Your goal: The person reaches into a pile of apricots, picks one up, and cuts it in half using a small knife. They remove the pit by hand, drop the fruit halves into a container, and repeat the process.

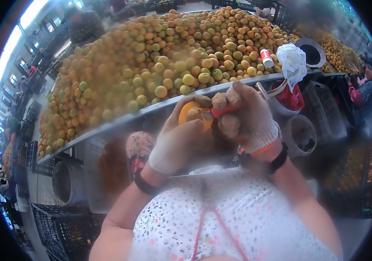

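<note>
My gloved left hand (173,137) is closed around a round orange fruit (185,114), which looks like a peach or apricot and seems to be cut open on the side facing my right hand. My right hand (249,117), also gloved, grips a tool with a red handle (225,110). Its working end is at the fruit, largely hidden by fingers and blur, so its exact kind is not visible. Both hands are close together in front of the metal table edge (146,107), above my white patterned apron (220,209).
A large heap of similar fruit (168,56) covers the table beyond. On the right are a white and red bottle (266,59), a plastic bag (291,63) and a bucket (300,135). Black crates (66,232) stand at lower left. Other people are around.
</note>
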`<state>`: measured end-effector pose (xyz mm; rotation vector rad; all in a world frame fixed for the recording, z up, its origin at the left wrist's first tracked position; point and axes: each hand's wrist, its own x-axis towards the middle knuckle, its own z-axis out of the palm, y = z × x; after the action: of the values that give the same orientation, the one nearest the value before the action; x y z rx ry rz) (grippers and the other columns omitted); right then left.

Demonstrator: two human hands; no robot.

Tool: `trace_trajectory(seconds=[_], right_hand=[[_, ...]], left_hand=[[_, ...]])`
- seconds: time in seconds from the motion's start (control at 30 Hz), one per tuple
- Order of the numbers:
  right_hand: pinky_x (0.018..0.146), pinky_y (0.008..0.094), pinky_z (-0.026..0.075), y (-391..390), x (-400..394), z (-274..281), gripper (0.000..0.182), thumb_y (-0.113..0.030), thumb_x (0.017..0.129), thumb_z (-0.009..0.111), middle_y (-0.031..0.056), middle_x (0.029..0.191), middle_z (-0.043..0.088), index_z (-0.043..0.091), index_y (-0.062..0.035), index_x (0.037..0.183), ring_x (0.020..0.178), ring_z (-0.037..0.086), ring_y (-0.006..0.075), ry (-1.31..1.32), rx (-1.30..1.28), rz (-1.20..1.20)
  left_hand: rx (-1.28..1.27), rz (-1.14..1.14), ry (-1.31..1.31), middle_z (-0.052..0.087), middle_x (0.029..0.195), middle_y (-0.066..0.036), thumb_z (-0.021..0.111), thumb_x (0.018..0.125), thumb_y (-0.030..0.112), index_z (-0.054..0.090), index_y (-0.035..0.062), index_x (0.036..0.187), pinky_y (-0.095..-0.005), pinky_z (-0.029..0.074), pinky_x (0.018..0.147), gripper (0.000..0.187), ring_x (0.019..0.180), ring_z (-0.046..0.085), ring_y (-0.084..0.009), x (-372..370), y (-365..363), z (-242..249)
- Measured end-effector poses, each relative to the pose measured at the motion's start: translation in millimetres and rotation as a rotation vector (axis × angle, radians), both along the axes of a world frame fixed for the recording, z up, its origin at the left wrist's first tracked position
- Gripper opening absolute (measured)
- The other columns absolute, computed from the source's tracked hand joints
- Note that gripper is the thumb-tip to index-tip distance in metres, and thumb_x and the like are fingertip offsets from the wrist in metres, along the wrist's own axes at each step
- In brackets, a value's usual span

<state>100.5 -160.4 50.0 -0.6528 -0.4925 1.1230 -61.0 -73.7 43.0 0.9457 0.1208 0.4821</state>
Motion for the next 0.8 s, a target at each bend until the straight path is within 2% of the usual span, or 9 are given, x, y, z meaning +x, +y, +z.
trace_trajectory(seconds=[0.2, 0.27, 0.43, 0.5, 0.53, 0.6, 0.63, 0.7, 0.8], right_hand=[[0.044, 0.0254, 0.046, 9.3, 2.8, 0.5, 0.031, -0.032, 0.100, 0.052, 0.0126, 0.087, 0.068, 0.056, -0.0088, 0.079, 0.053, 0.059, 0.0164, 0.301, -0.048, 0.081], [0.044, 0.0254, 0.046, 12.4, 5.1, 1.1, 0.031, -0.033, 0.100, 0.052, 0.0130, 0.088, 0.068, 0.057, -0.0086, 0.081, 0.054, 0.059, 0.0165, 0.248, -0.009, 0.075], [0.047, 0.0256, 0.047, 11.1, 9.1, -6.5, 0.030, -0.034, 0.099, 0.052, 0.0145, 0.092, 0.067, 0.059, -0.0078, 0.087, 0.058, 0.060, 0.0171, 0.064, 0.100, 0.065], [0.064, 0.0288, 0.050, 10.6, 23.6, -5.2, 0.026, -0.030, 0.101, 0.052, 0.0100, 0.097, 0.061, 0.055, -0.0073, 0.090, 0.078, 0.057, 0.0187, 0.116, 0.402, 0.211], [0.064, 0.0288, 0.050, 6.1, 26.4, -1.5, 0.026, -0.030, 0.101, 0.052, 0.0100, 0.097, 0.061, 0.055, -0.0073, 0.090, 0.078, 0.057, 0.0187, 0.140, 0.375, 0.228], [0.052, 0.0267, 0.042, -1.4, 26.0, 8.6, 0.024, -0.029, 0.100, 0.053, 0.0095, 0.096, 0.061, 0.054, -0.0081, 0.089, 0.061, 0.050, 0.0145, 0.114, 0.230, 0.056], [0.052, 0.0267, 0.042, -2.2, 23.7, 8.0, 0.024, -0.029, 0.100, 0.053, 0.0095, 0.096, 0.061, 0.054, -0.0081, 0.089, 0.061, 0.050, 0.0145, 0.136, 0.206, 0.096], [0.046, 0.0264, 0.036, -1.4, 23.4, 8.2, 0.024, -0.030, 0.100, 0.054, 0.0087, 0.095, 0.061, 0.053, -0.0086, 0.089, 0.052, 0.044, 0.0111, 0.018, 0.213, 0.032], [0.046, 0.0264, 0.035, -3.9, 27.1, 3.3, 0.023, -0.028, 0.100, 0.054, 0.0072, 0.095, 0.061, 0.053, -0.0087, 0.089, 0.053, 0.043, 0.0109, -0.035, 0.153, 0.003]], left_hand=[[0.152, 0.047, 0.059, 0.041, 0.075, -0.001, 0.062, 0.089, 0.021, 0.044, 0.0095, 0.132, -0.0318, 0.038, 0.060, 0.048, 0.061, 0.042, -0.0138, 5.9, 2.7, 0.5], [-0.021, 0.048, 0.005, 0.042, 0.075, -0.002, 0.063, 0.090, 0.025, 0.044, 0.0095, 0.133, -0.0321, 0.038, 0.060, 0.049, 0.060, 0.042, -0.0141, 8.7, 3.0, -1.0], [-0.113, 0.022, 0.070, 0.044, 0.073, -0.003, 0.062, 0.092, 0.032, 0.044, 0.0101, 0.134, -0.0308, 0.037, 0.060, 0.052, 0.060, 0.043, -0.0142, 6.5, -5.7, -0.3], [-0.115, -0.062, 0.118, 0.045, 0.072, -0.002, 0.060, 0.093, 0.034, 0.045, 0.0094, 0.135, -0.0298, 0.036, 0.058, 0.051, 0.060, 0.043, -0.0138, 0.8, -9.5, -3.3], [-0.148, -0.096, 0.156, 0.049, 0.078, -0.002, 0.060, 0.094, 0.032, 0.047, 0.0081, 0.134, -0.0274, 0.037, 0.058, 0.048, 0.062, 0.046, -0.0119, -2.3, -13.1, 0.9], [-0.064, -0.068, 0.208, 0.055, 0.086, 0.000, 0.061, 0.094, 0.029, 0.049, 0.0073, 0.132, -0.0228, 0.039, 0.059, 0.045, 0.065, 0.049, -0.0082, -3.5, -15.6, 4.6], [-0.091, -0.027, 0.222, 0.055, 0.086, 0.000, 0.061, 0.094, 0.029, 0.049, 0.0073, 0.132, -0.0228, 0.039, 0.059, 0.045, 0.065, 0.049, -0.0082, -5.1, -14.8, 4.5], [0.090, -0.110, 0.240, 0.059, 0.095, 0.000, 0.064, 0.093, 0.026, 0.051, 0.0065, 0.130, -0.0191, 0.041, 0.061, 0.044, 0.071, 0.052, -0.0049, -4.6, -10.3, 5.0], [0.210, -0.105, 0.291, 0.060, 0.097, 0.000, 0.066, 0.092, 0.024, 0.054, 0.0063, 0.126, -0.0189, 0.043, 0.063, 0.041, 0.076, 0.054, -0.0042, -2.9, -8.6, 1.5]])
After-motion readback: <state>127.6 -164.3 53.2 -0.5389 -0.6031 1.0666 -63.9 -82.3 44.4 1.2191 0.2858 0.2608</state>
